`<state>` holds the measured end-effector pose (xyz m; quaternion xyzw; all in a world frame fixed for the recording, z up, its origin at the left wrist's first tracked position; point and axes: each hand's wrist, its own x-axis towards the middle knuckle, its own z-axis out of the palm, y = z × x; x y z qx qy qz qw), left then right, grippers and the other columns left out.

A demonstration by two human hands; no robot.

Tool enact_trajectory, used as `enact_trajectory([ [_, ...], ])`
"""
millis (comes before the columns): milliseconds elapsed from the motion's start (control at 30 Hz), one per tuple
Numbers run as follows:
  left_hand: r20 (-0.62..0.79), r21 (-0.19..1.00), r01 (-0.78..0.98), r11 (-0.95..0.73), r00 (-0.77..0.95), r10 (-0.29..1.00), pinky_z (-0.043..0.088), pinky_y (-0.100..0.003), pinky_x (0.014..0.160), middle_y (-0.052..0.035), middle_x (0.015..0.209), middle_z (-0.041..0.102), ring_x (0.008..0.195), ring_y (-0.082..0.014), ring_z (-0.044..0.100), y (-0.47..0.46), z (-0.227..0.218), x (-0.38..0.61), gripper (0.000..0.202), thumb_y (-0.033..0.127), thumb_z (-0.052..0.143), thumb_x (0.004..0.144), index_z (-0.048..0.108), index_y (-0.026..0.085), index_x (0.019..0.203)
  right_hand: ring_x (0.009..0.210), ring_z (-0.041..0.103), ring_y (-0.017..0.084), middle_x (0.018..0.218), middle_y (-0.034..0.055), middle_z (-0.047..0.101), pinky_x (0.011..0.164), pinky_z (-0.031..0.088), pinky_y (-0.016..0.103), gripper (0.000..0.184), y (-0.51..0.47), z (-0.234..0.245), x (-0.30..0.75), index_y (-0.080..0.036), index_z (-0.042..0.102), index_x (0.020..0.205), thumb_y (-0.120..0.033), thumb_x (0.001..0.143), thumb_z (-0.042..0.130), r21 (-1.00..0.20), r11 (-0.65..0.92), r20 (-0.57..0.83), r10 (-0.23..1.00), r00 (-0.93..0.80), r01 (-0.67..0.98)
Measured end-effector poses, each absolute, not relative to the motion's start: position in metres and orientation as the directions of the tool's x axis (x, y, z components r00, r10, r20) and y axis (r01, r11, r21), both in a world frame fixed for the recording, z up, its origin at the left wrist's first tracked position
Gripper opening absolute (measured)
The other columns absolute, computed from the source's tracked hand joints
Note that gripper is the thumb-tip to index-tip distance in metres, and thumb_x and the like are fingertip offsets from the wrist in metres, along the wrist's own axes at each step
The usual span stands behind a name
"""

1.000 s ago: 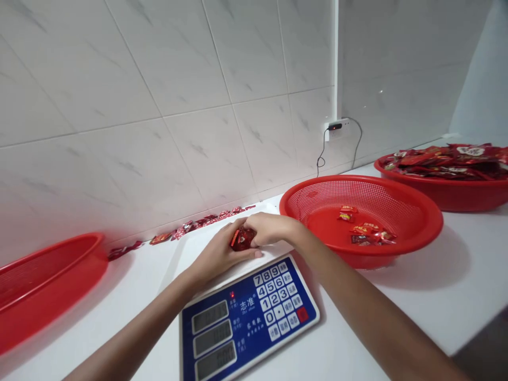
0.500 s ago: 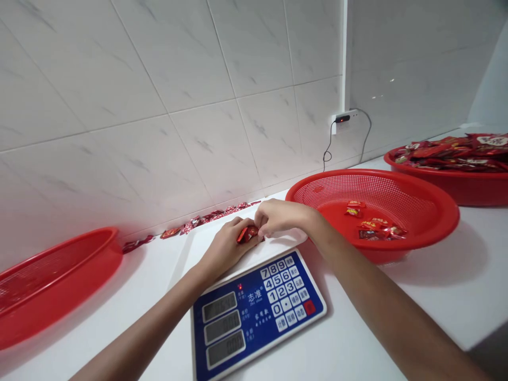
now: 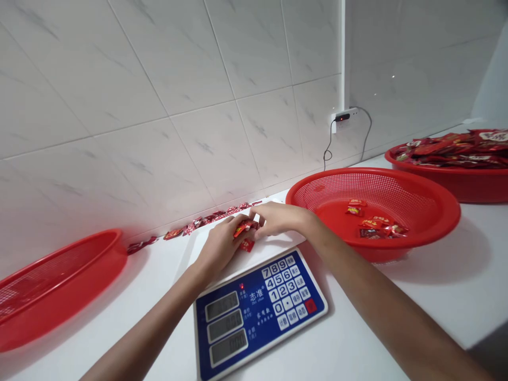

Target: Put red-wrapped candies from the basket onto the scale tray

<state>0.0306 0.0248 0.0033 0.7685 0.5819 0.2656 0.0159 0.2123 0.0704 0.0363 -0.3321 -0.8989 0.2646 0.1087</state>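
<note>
A small clump of red wrapped candy packets sits between the two hands, over the white platform of a digital weighing scale, and a single red packet lies on that platform against the left hand. The left hand's fingers are curled closed around the clump. The right hand comes in from the other side with its fingers bent and their tips at the clump, though whether they grip it I cannot tell.

The glossy wrappers look slippery, so a loose hold could let packets slide free and scatter across the platform or onto the blue keypad panel. Any hand weight resting on the platform would likely throw off the scale's reading. Packets dropped toward the back could mix with the strewn row of packets along the wall edge of the counter. A careless swing of the right forearm could also bump the red plastic colander just beside it.
</note>
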Motion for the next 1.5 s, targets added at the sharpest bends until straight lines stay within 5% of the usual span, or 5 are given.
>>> enact_trajectory([
  [400,0.528,0.737,0.591,-0.329,-0.199,0.826,0.028,-0.019,0.034,0.0033,0.06,0.057,0.04,-0.0097,0.041,0.011,0.026,0.019,0.033,0.05,0.064,0.079,0.065,0.021,0.095,0.086,0.065,0.018,0.103,0.0095,0.069,0.065,0.047,0.026,0.031,0.046,0.059,0.224,-0.015,0.066,0.108,-0.033,0.083,0.066,-0.612,0.65,0.267,0.705,-0.657,0.45],
  [733,0.514,0.852,0.31,-0.422,-0.34,0.788,0.048,-0.023,0.055,-0.0035,0.082,0.068,0.066,-0.0156,0.061,0.008,0.008,0.029,0.033,0.05,0.069,0.079,0.066,0.02,0.093,0.05,0.061,0.009,0.062,0.002,0.067,0.05,0.048,0.019,0.011,0.058,0.028,0.182,-0.013,0.06,0.078,-0.021,0.084,0.064,-0.97,0.229,0.05,0.518,-0.854,0.082],
  [1000,0.349,0.922,-0.044,-0.384,-0.331,0.877,0.05,-0.018,0.058,-0.0038,0.085,0.072,0.071,-0.0135,0.063,-0.006,0.035,0.019,0.047,0.052,0.084,0.062,0.071,0.018,0.092,0.05,0.062,0.01,0.071,0.0066,0.071,0.05,0.052,0.02,0.01,0.07,0.035,0.199,-0.01,0.066,0.088,-0.014,0.084,0.058,-0.926,0.311,0.113,0.77,-0.628,0.214],
  [1300,0.337,0.93,0.239,-0.281,-0.242,0.91,0.029,-0.016,0.034,-0.0017,0.062,0.064,0.045,-0.0091,0.049,-0.02,0.045,0.016,0.051,0.056,0.081,0.063,0.073,0.016,0.094,0.066,0.066,0.014,0.085,0.0091,0.071,0.065,0.055,0.027,0.024,0.054,0.024,0.171,-0.01,0.063,0.107,-0.021,0.087,0.056,-0.94,0.338,0.228,0.74,-0.633,0.056],
  [1500,0.344,0.939,0.147,-0.312,-0.348,0.872,0.043,-0.019,0.042,-0.0056,0.067,0.068,0.052,-0.0125,0.057,-0.02,0.052,0.0,0.054,0.054,0.085,0.057,0.074,0.012,0.089,0.099,0.062,0.025,0.109,0.0113,0.069,0.078,0.046,0.033,0.04,0.041,0.006,0.162,-0.019,0.066,0.112,-0.033,0.075,0.069,-0.55,0.75,0.273,0.579,-0.769,0.369],
])
